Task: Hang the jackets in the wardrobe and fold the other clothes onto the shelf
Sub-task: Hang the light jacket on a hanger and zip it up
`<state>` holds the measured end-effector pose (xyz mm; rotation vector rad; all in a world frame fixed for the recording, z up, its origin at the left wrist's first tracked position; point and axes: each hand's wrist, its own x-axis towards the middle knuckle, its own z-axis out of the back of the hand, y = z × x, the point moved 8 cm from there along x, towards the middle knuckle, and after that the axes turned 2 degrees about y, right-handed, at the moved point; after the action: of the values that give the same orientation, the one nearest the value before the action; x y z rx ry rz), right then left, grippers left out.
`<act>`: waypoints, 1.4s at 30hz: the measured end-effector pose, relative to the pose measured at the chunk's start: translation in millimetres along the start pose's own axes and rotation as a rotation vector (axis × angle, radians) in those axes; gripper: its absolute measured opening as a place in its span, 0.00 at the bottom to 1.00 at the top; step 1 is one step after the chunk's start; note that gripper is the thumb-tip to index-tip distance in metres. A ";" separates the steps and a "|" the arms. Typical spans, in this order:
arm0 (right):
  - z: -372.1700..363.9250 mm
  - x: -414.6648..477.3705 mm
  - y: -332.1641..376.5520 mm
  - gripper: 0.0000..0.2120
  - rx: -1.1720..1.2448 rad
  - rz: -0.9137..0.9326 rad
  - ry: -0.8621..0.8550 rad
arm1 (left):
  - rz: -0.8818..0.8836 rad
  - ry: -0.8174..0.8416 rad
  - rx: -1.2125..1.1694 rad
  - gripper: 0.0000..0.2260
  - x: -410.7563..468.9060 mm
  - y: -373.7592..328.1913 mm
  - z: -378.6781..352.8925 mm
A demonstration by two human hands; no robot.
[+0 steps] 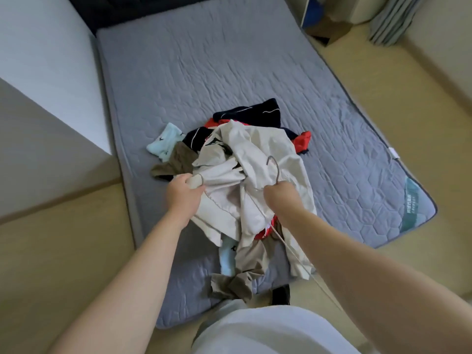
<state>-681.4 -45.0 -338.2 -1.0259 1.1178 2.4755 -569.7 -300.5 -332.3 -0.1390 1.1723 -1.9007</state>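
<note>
Clutching jacket [255, 154] left, hanger [278, 172] right.

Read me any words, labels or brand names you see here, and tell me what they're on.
Teal label at the mattress corner: white print, too blurred to read.
Beige jacket: dark printed mark, not readable.
White tag on the mattress edge: nothing legible.

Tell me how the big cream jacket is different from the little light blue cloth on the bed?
The cream jacket is pale beige; the light blue cloth has small dark marks. The jacket looks much bigger than the blue cloth. The left hand grips the jacket and the right hand grips its hanger; the blue cloth lies untouched on the grey mattress. Both are crumpled.
</note>
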 end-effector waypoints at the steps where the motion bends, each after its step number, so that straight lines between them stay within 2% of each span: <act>1: 11.8 -4.5 -0.4 0.06 -0.017 0.030 -0.059 | 0.005 -0.026 -0.021 0.09 -4.1 -0.1 6.5; 6: 55.6 -23.4 -9.4 0.14 0.020 0.116 -0.235 | 0.135 -0.222 -0.187 0.11 -24.1 3.5 34.5; 10: 66.6 -36.8 2.0 0.15 0.095 0.225 -0.285 | 0.150 -0.217 -0.285 0.03 -39.5 -14.8 32.1; 12: 69.0 -43.1 12.8 0.16 0.137 0.281 -0.302 | 0.136 -0.186 -0.359 0.07 -46.1 -26.9 26.8; 14: 66.9 -46.0 23.1 0.15 0.139 0.342 -0.273 | 0.151 -0.134 -0.469 0.10 -54.4 -34.4 21.7; 17: 61.3 -45.4 31.9 0.11 0.061 0.412 -0.180 | 0.152 -0.101 -0.607 0.04 -68.2 -45.7 23.2; 20: 51.7 -40.5 28.3 0.09 -0.022 0.381 -0.063 | 0.168 -0.092 -0.732 0.08 -78.3 -49.3 32.2; 24: 35.2 -33.3 16.8 0.23 -0.121 0.318 0.024 | 0.205 -0.043 -0.898 0.08 -89.9 -53.0 41.8; 28: 11.4 -32.5 5.3 0.34 -0.228 0.187 0.144 | 0.090 0.013 -1.026 0.08 -97.7 -73.6 61.9; 30: -4.7 -33.4 1.7 0.44 -0.212 0.116 0.205 | 0.065 0.034 -1.103 0.07 -99.4 -79.5 69.5; 32: -20.5 -37.5 -3.1 0.50 -0.092 0.023 0.263 | 0.023 0.083 -1.156 0.03 -102.4 -86.3 72.1; 35: -42.1 -45.9 -9.5 0.46 0.044 -0.081 0.380 | -0.057 0.200 -1.166 0.10 -108.8 -96.3 69.9; 38: -57.6 -51.3 -13.6 0.40 0.117 -0.175 0.513 | -0.021 0.294 -1.166 0.19 -110.7 -96.9 63.8; 40: -64.4 -50.1 -11.6 0.29 0.101 -0.180 0.548 | 0.037 0.368 -1.178 0.20 -107.3 -93.0 56.9; 42: -65.6 -44.2 -9.0 0.13 0.103 -0.163 0.495 | 0.056 0.455 -1.187 0.22 -102.8 -89.4 49.4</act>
<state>-612.0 -83.8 -343.3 -1.6787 1.2147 2.0674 -537.2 -244.0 -202.8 -0.3073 2.4545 -0.9692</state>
